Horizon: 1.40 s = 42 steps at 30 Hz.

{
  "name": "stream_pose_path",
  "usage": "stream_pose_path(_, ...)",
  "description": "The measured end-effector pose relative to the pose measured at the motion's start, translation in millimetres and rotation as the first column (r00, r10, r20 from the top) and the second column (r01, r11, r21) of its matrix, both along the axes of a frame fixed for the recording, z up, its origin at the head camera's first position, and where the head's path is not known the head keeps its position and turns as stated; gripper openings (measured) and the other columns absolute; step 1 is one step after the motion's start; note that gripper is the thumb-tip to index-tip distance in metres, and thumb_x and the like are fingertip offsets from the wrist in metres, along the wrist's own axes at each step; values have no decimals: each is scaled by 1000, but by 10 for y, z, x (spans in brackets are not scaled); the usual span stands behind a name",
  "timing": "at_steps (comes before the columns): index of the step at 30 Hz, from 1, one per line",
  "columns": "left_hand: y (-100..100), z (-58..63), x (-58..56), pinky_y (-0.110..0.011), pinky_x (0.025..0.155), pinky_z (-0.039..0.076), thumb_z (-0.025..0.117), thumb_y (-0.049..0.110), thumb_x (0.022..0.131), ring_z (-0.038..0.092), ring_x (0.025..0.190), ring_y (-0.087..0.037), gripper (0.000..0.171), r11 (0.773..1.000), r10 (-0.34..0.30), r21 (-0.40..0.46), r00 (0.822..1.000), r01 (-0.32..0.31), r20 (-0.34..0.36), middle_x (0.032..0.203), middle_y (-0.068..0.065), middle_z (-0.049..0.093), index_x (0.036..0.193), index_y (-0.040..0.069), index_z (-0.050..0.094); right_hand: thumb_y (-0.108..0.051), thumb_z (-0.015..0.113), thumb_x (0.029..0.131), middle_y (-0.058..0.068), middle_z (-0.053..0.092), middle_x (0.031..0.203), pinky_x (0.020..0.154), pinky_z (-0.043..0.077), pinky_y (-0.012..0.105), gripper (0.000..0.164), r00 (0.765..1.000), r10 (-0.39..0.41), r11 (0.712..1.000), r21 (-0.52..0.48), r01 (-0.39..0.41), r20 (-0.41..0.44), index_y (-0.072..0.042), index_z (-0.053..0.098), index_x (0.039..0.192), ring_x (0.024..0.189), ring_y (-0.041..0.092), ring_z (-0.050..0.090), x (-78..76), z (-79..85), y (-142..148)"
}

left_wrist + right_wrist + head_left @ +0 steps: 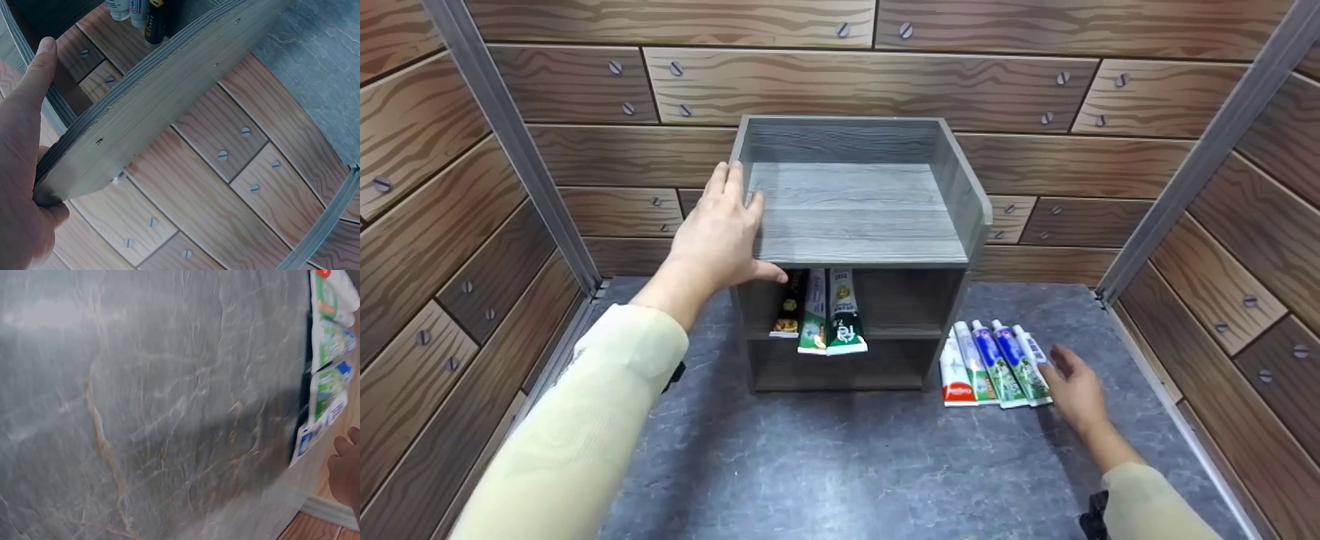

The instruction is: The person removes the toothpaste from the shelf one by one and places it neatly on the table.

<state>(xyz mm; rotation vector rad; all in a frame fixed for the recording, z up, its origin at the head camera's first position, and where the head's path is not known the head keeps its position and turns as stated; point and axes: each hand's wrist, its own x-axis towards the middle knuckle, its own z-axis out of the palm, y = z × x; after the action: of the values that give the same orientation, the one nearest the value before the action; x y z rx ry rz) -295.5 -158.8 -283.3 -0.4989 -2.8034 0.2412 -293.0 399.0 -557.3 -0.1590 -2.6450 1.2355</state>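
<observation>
A small grey wooden shelf unit [847,214] stands in the middle, with a walled top and two compartments below. My left hand [720,229] grips its left side wall, thumb at the front edge; the left wrist view shows fingers on both sides of the panel [163,101]. Three toothpaste tubes lie side by side in the upper compartment: a black one [790,307], a green-and-white one [813,319] and a dark green one [846,322]. My right hand [1080,390], fingers loosely bent, is just right of a white-and-blue tube [1033,349], apparently apart from it.
Several toothpaste tubes lie in a row on the grey floor [825,465] right of the shelf unit, among them a red-and-white one [956,379] and a blue-and-green one [997,367]. Wood-patterned panels [840,82] with grey metal posts [1192,157] enclose the space.
</observation>
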Motion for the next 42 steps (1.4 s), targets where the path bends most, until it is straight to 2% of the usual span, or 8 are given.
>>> stream_pose_path(4, -14, -15, 2, -54, 128, 25, 72, 87, 73, 16, 156, -55, 129, 1000, 0, -4, 1000, 0, -2, 166, -41, 16, 159, -4, 42, -13, 68, 103, 29, 59, 146, 119, 41, 47, 56, 995, -23, 1000, 3, 23, -93, 9, 50, 151, 137, 43, 56, 82, 63, -165)
stream_pose_path(8, -20, -25, 10, -54, 128, 24, 73, 86, 73, 18, 155, -56, 128, 1000, -11, -20, 1000, 11, -17, 165, -42, 20, 157, -6, 44, -11, 72, 100, 26, 67, 136, 110, 48, 23, 52, 982, -22, 1000, -8, 21, -189, 6, 57, 147, 129, 39, 64, 201, 135, -367)
stream_pose_path(11, -17, -25, 15, -55, 128, 24, 74, 85, 73, 20, 154, -57, 127, 999, -18, -28, 1000, 18, -24, 164, -43, 21, 156, -7, 45, -7, 74, 98, 24, 72, 129, 99, 43, 5, 48, 966, -4, 1000, -6, 2, -260, 5, 61, 144, 123, 40, 68, 322, 213, -529)
stream_pose_path(16, -15, -24, 17, -55, 128, 24, 73, 85, 74, 18, 155, -57, 127, 1000, -14, -16, 1000, 14, -14, 165, -42, 19, 156, -6, 45, -4, 77, 95, 19, 77, 117, 93, 41, -1, 44, 934, 29, 999, 28, -20, -357, 3, 67, 137, 111, 40, 74, 507, 363, -809)
stream_pose_path(25, 0, -27, 17, -54, 128, 24, 74, 85, 74, 18, 155, -57, 126, 1000, -12, -15, 1000, 12, -15, 165, -42, 19, 157, -6, 44, 3, 81, 89, 14, 80, 110, 95, 47, 6, 42, 864, 152, 987, 32, -155, -480, 2, 72, 130, 103, 40, 76, 709, 581, -1288)
stream_pose_path(32, 7, -12, 18, -53, 128, 24, 73, 85, 74, 18, 155, -56, 126, 1000, -11, -26, 1000, 10, -18, 165, -41, 19, 157, -6, 45, -1, 84, 87, 6, 80, 114, 98, 47, 8, 45, 817, 252, 968, 125, -219, -519, -1, 73, 130, 106, 31, 77, 732, 743, -1640)
stream_pose_path(39, 7, 4, 22, -54, 128, 26, 75, 84, 73, 16, 156, -56, 126, 1000, -17, 13, 1000, 17, -6, 166, -41, 18, 156, -7, 45, -13, 86, 89, 6, 78, 120, 100, 56, 43, 48, 798, 318, 947, 201, -249, -512, -5, 72, 134, 116, 27, 73, 642, 888, -1982)
stream_pose_path(42, 9, 4, 27, -54, 128, 25, 75, 84, 73, 17, 155, -56, 126, 1000, -20, 8, 1000, 20, -13, 165, -42, 19, 156, -7, 45, -18, 85, 91, 9, 76, 126, 103, 56, 49, 50, 798, 342, 939, 216, -268, -496, -5, 70, 137, 119, 29, 71, 594, 934, -2123)
